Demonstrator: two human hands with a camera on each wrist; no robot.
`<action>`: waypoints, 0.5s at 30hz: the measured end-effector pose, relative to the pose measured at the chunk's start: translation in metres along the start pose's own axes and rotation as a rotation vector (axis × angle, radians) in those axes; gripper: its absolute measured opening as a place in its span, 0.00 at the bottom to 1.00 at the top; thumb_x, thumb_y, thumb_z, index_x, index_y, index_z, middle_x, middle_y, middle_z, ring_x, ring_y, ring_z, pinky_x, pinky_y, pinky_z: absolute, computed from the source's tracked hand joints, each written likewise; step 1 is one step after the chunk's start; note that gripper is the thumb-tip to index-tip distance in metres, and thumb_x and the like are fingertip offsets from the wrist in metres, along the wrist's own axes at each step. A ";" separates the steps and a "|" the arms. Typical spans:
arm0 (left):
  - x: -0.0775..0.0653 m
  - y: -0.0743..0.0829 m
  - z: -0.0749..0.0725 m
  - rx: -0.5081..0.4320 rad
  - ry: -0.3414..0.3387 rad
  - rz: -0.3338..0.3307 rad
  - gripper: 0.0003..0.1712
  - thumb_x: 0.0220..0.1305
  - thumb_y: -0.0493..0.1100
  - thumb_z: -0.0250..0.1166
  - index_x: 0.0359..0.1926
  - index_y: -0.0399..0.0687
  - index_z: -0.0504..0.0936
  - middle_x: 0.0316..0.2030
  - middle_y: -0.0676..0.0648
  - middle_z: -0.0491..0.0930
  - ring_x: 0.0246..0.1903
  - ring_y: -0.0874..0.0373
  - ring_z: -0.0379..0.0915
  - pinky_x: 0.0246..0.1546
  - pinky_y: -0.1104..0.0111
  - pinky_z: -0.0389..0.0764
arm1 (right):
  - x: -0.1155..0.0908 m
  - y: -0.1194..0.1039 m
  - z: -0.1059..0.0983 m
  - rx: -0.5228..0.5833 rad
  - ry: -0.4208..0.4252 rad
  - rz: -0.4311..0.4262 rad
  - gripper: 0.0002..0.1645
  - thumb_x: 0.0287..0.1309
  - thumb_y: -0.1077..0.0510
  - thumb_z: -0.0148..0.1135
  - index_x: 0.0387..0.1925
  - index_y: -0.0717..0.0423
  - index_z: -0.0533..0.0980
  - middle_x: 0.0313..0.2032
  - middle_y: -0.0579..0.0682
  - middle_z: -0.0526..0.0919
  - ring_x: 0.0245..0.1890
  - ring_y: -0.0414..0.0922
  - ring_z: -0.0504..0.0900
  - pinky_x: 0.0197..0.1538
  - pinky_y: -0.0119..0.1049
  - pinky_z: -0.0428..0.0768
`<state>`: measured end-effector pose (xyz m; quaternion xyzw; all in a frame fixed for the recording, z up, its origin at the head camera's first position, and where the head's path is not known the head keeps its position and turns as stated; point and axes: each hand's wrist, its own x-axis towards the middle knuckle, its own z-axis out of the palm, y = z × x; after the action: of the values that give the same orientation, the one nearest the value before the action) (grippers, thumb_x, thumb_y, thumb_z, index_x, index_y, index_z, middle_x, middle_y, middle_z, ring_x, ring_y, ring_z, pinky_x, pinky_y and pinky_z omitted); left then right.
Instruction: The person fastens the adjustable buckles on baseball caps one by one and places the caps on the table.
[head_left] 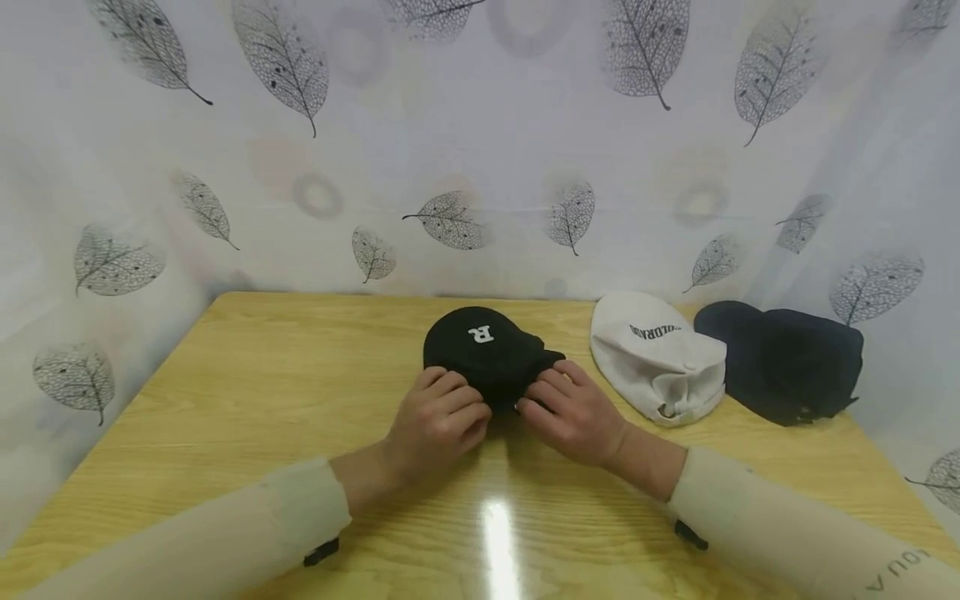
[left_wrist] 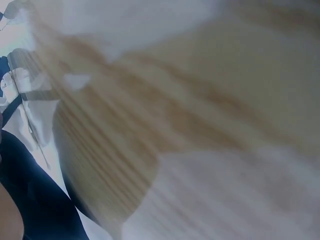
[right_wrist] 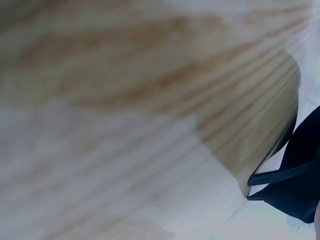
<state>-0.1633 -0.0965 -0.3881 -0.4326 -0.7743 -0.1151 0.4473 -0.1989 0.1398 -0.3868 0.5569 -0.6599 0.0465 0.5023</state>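
Observation:
A black baseball cap [head_left: 468, 337] with a white letter R is at the middle of the table, its R side facing up. My left hand [head_left: 442, 417] grips its near left edge with curled fingers. On the near right edge, beside a short piece that sticks out, my right hand [head_left: 573, 412] pinches the cloth. Dark cloth of the cap [left_wrist: 40, 195] fills the lower left corner of the left wrist view. In the right wrist view, the cap's fabric [right_wrist: 300, 187] and a narrow strap [right_wrist: 282, 175] show at the right edge. Hands hide the cap's near side.
A white cap [head_left: 630, 358] with dark COLORADO lettering lies to the right of my right hand. Beyond it, a dark navy cap [head_left: 795, 358] overlaps its side near the table's right edge. A leaf-printed curtain [head_left: 480, 150] hangs behind the wooden table [head_left: 262, 383].

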 end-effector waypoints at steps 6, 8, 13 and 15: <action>0.000 0.000 0.001 -0.027 -0.018 -0.003 0.02 0.52 0.36 0.70 0.26 0.49 0.86 0.28 0.54 0.83 0.33 0.57 0.75 0.41 0.63 0.75 | -0.006 0.000 -0.002 0.004 -0.117 0.007 0.14 0.65 0.50 0.62 0.41 0.56 0.83 0.36 0.50 0.84 0.35 0.48 0.80 0.41 0.43 0.75; 0.000 0.000 0.001 -0.032 -0.019 0.002 0.02 0.52 0.36 0.70 0.26 0.49 0.87 0.28 0.54 0.83 0.33 0.57 0.75 0.41 0.64 0.75 | -0.006 0.000 -0.002 -0.012 -0.121 -0.008 0.18 0.62 0.46 0.66 0.42 0.56 0.83 0.36 0.49 0.84 0.34 0.48 0.78 0.40 0.43 0.73; 0.000 0.001 0.003 -0.041 -0.018 0.021 0.03 0.50 0.36 0.71 0.26 0.49 0.87 0.28 0.54 0.83 0.34 0.56 0.75 0.42 0.64 0.76 | -0.006 -0.003 -0.001 -0.056 -0.137 -0.014 0.18 0.61 0.45 0.66 0.43 0.55 0.83 0.35 0.48 0.83 0.34 0.48 0.76 0.39 0.45 0.69; 0.000 0.002 0.003 -0.044 -0.025 0.031 0.03 0.50 0.36 0.71 0.26 0.49 0.87 0.28 0.54 0.83 0.34 0.57 0.75 0.43 0.64 0.76 | -0.006 -0.003 -0.001 -0.050 -0.143 -0.013 0.15 0.63 0.47 0.64 0.41 0.54 0.83 0.35 0.48 0.82 0.35 0.48 0.76 0.40 0.46 0.69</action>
<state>-0.1637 -0.0940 -0.3903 -0.4556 -0.7703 -0.1201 0.4298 -0.1961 0.1434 -0.3918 0.5503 -0.6915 -0.0131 0.4678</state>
